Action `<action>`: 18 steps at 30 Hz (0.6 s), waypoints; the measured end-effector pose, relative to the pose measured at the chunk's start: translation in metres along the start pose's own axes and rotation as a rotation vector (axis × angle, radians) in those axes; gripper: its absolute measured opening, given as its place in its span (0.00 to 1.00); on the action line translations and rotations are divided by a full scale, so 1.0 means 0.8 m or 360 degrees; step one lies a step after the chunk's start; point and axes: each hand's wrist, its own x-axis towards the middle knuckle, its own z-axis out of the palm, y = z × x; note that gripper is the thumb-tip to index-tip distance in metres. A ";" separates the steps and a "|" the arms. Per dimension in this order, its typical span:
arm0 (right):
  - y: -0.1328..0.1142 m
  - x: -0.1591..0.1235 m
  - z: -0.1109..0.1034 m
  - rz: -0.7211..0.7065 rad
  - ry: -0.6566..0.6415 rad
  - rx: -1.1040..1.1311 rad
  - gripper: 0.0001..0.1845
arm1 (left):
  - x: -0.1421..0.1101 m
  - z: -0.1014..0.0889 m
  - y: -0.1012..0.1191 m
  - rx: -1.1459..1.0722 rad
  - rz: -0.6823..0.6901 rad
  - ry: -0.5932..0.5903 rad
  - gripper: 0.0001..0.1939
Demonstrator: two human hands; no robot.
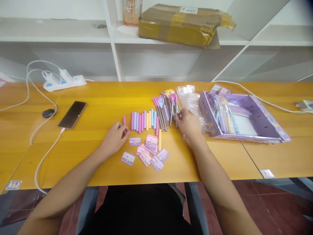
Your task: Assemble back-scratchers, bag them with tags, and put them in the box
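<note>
My left hand [114,137] is closed, its fingertips around a magenta foam-like tube [124,120] that stands at the left end of a row of pink, blue, purple and yellow tubes [139,122]. My right hand [189,124] pinches the metal rod of a back scratcher [176,112] at the right side of a bunch. Small hand-shaped heads in pink, blue and yellow top these back scratchers [160,101]. One yellow tube [159,140] lies nearer me, beside a loose pile of small printed cards [151,143]. My right fingertips are partly hidden.
Crumpled clear plastic bags [192,101] lie behind my right hand. To the right is an open purple box [266,117] with wrapped items inside. A phone [72,115] on a charging cable and a power strip [65,82] are at left. A taped carton [181,24] rests on the shelf.
</note>
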 end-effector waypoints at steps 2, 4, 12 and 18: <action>0.000 0.001 0.003 0.0024 -0.0018 -0.0016 0.19 | 0.000 0.000 -0.002 0.0062 -0.0042 0.0000 0.07; -0.001 0.001 0.005 0.0044 -0.0025 -0.0024 0.19 | 0.000 -0.001 -0.002 0.0109 -0.0115 0.0014 0.04; 0.000 0.007 0.008 0.0163 -0.0038 0.0029 0.17 | -0.002 -0.009 0.002 0.0115 -0.0435 -0.0037 0.20; 0.005 0.008 0.003 0.0254 0.0182 0.0594 0.10 | -0.011 -0.007 0.004 -0.0400 -0.0287 0.0237 0.19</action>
